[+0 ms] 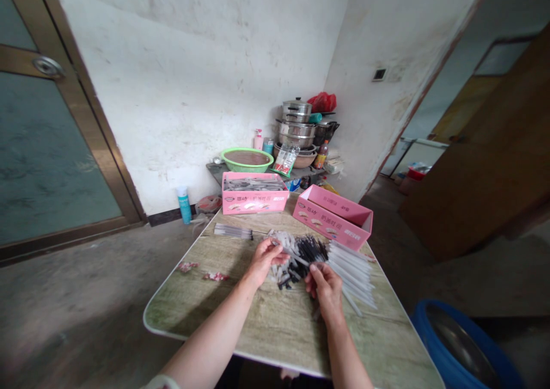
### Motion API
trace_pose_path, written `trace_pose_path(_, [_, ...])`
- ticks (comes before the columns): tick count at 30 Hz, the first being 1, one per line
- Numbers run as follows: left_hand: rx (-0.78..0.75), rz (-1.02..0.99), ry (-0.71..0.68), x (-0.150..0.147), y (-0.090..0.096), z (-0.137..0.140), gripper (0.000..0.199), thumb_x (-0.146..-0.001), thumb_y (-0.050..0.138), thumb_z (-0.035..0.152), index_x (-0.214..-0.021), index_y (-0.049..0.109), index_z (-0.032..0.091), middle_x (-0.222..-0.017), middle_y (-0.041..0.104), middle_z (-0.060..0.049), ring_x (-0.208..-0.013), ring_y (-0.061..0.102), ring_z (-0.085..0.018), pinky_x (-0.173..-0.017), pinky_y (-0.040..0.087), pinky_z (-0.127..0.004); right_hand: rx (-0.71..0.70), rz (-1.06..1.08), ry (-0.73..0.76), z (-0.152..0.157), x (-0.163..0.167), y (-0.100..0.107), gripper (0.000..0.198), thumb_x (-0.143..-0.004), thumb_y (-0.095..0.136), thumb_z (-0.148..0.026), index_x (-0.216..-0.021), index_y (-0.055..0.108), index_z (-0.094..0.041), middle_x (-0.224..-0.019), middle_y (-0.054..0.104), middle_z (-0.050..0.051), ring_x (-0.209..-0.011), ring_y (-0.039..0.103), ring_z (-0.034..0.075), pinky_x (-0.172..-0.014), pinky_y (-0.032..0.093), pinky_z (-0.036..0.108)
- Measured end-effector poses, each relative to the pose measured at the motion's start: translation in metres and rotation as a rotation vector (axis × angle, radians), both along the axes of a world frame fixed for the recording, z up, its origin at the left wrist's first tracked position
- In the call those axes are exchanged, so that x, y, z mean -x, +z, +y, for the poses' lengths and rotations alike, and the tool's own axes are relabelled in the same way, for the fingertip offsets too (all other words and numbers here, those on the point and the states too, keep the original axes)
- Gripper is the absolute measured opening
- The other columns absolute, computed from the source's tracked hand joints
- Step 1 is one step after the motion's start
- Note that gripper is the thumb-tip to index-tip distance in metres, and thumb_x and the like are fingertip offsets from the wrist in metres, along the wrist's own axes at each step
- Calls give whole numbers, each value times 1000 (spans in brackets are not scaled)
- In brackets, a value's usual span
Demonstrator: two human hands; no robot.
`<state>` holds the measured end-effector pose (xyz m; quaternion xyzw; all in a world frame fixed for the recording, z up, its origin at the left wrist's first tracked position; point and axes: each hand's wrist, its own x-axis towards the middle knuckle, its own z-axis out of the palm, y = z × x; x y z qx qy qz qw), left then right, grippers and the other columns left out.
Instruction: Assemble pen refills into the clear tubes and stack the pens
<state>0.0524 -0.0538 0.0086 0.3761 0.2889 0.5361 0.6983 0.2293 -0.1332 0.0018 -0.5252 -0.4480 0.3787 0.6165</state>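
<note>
Slim, straight, translucent whitish plastic tube [297, 256]: slanting between left hand [263, 259] and right hand [326, 287], over small whitish plastic pieces [285, 240] and black plastic pieces [311, 248] on green-brown wood-patterned surface [283, 331] | left hand: fingertips pinching tube's far end, forearm angled inward | right hand: fingers curled at near end, grip too blurred to tell

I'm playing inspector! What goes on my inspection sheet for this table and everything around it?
Surface: wood-patterned table, pink flower patches at left.
Work things: fanned pale sticks, heaped black pieces and short pale pieces; left pink box full of thin pieces, right pink box beside it.
Clutter: pots and a green basin beyond the boxes.
Hands: left hand and right hand at the heap; exact grip unclear.
Cables: nothing seen.
Surroundings: glass-panelled door left, blue drum right.
</note>
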Motion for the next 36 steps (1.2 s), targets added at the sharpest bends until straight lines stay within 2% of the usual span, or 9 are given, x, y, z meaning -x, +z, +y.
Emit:
trace_pose_path(3, [-20, 23, -29, 0, -2, 0, 45, -66, 84, 42, -89, 55, 16, -70, 67, -1, -67, 72, -20, -57, 54, -24, 9, -3, 12, -1, 1, 2, 42, -83, 62, -60, -71, 62, -19, -54, 63, 1, -36, 47, 11, -34, 31, 23])
trace_pose_path(6, [-57, 62, -69, -1, -1, -2, 45, -66, 83, 45, -88, 56, 16, -71, 67, -2, -66, 71, -20, -55, 52, -24, 26, -12, 37, -1, 3, 4, 43, -81, 64, -61, -82, 68, -18, -58, 67, 2, -38, 50, 13, -34, 31, 23])
trace_pose_path(8, [-93, 104, -72, -2, 1, -3, 46, -67, 81, 46, -92, 58, 16, -73, 67, -3, -66, 70, -20, -55, 52, -25, 41, -63, 70, -1, 3, 5, 41, -81, 66, -58, -78, 69, -18, -55, 65, 1, -38, 50, 12, -36, 31, 23])
trace_pose_path(11, [-191, 205, 32, -1, 3, -3, 45, -71, 78, 44, -104, 61, 18, -76, 67, -2, -63, 67, -18, -54, 50, -25, 35, -52, 13, -1, 1, 3, 41, -80, 67, -56, -66, 64, -18, -48, 58, -1, -37, 45, 10, -37, 30, 22])
trace_pose_path(14, [-349, 451, 111, 8, 3, 0, 24, -73, 73, 35, -89, 70, 18, -71, 67, -2, -59, 61, -15, -55, 45, -23, 0, 39, -107, 1, -3, 1, 40, -80, 67, -57, -69, 62, -19, -53, 61, -1, -38, 45, 10, -36, 30, 22])
trace_pose_path(17, [-472, 687, -28, 23, 3, 3, 9, -71, 71, 28, -72, 74, 20, -65, 68, -2, -60, 60, -16, -56, 42, -23, -14, 40, -124, 2, -5, -2, 39, -82, 65, -57, -70, 61, -20, -55, 62, -1, -39, 47, 10, -36, 32, 22])
trace_pose_path(21, [-460, 798, -315, 42, 3, 5, 11, -67, 72, 28, -75, 78, 23, -66, 72, 0, -59, 61, -16, -55, 41, -22, -19, 49, -127, 3, -6, -4, 39, -83, 65, -55, -70, 60, -19, -55, 62, -1, -39, 48, 10, -36, 33, 21])
trace_pose_path(30, [-694, 1089, -251, 49, 9, -1, 15, -55, 79, 21, -69, 77, 27, -66, 69, 4, -61, 61, -15, -55, 38, -21, -41, 182, -153, 5, -5, -2, 37, -77, 71, -54, -76, 60, -19, -63, 67, 0, -44, 55, 12, -36, 39, 22])
trace_pose_path(36, [-794, 1076, -255, 43, 9, -4, 11, -62, 74, 16, -67, 76, 25, -66, 68, 2, -61, 60, -15, -57, 38, -23, -58, 305, -144, 5, -6, 0, 36, -71, 78, -46, -90, 67, -18, -70, 70, 2, -53, 63, 16, -44, 48, 25])
